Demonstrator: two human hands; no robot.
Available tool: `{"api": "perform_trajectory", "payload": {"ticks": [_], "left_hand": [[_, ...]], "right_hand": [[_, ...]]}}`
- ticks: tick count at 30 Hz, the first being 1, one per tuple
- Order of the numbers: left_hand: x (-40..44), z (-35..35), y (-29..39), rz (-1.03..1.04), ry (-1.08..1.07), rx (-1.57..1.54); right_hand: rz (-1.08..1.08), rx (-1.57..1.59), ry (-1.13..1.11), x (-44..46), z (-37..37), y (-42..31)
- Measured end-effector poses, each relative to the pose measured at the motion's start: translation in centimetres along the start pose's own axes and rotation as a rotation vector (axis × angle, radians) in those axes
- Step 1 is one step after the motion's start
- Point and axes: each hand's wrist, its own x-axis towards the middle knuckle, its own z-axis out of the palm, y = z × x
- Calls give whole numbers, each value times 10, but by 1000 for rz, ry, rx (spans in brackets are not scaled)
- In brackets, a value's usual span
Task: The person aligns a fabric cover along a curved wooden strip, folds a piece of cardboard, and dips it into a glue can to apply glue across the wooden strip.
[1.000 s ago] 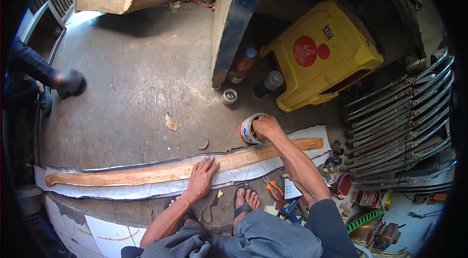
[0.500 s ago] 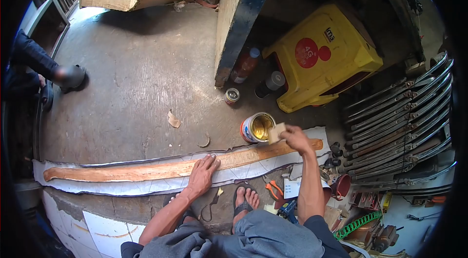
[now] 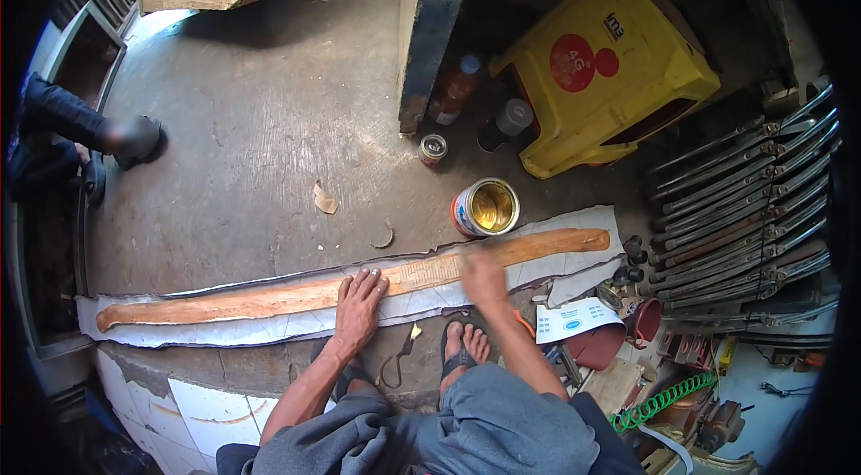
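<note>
A long, narrow, slightly curved brown strip (image 3: 242, 303) lies on a white fabric sheet (image 3: 574, 267) on the floor. My left hand (image 3: 357, 309) rests on the strip, fingers stretched out and holding nothing. My right hand (image 3: 485, 280) is over the strip's right half, blurred by motion, its fingers curled downward. The small tan spreader it gripped a moment ago is hidden under it. Just beyond the sheet stands an open can (image 3: 489, 209) of yellowish, glossy liquid, probably glue.
A small can (image 3: 432, 149), bottles and a yellow plastic stool (image 3: 619, 71) stand farther back. Stacked metal bars (image 3: 744, 215) are at right. Tools and a green coiled hose (image 3: 664, 408) lie at lower right. Another person's leg (image 3: 72, 116) shows at left.
My right hand has moved left and toward me, from beside the can's mouth to over the strip, with the tan spreader now out of sight. The left hand stays on the strip.
</note>
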Motion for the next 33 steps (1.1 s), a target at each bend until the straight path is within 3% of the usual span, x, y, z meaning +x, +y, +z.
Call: {"api": "perform_trajectory", "payload": {"ticks": [1, 4, 6, 8, 9, 10, 12, 14, 16, 18, 19, 22, 24, 26, 27, 29, 33], "left_hand": [[2, 1, -2, 0, 2, -5], [1, 3, -3, -3, 24, -33], [5, 4, -8, 5, 40, -41], [3, -2, -2, -20, 28, -86], [2, -3, 1, -38, 17, -95], [-5, -2, 3, -42, 5, -99], [2, 5, 2, -42, 57, -79], [-10, 11, 8, -35, 42, -89], [1, 10, -3, -22, 41, -77], [-4, 8, -2, -34, 22, -105], [-7, 5, 1, -47, 17, -116], [-5, 11, 3, -27, 67, -114], [-2, 12, -1, -29, 65, -88], [3, 10, -3, -22, 85, -97], [3, 6, -1, -24, 77, -122], [0, 2, -1, -17, 55, -147], [-2, 9, 2, -17, 77, -109]], "right_hand": [[-58, -9, -119, -2, 21, -11], [-189, -4, -120, -14, 28, -78], [-181, -10, -250, -5, 22, -63], [-84, -155, -112, 6, 16, -16], [25, -150, 140, 5, 5, -14], [39, -182, 112, 1, 7, -6], [-117, -151, -199, -18, 27, -20], [-235, 86, -202, -30, 6, -76], [-139, -14, -186, -28, 20, -38], [180, -126, -50, -17, -11, -18], [194, -127, -72, -36, -5, -19], [-108, 20, -101, -50, 31, -22], [-144, 348, -223, -41, 13, -45], [9, 348, -120, -22, -28, -27], [34, 390, 116, -11, -54, -30], [78, 348, 173, 19, -123, -46], [-25, 215, 109, 76, -157, -40]]}}
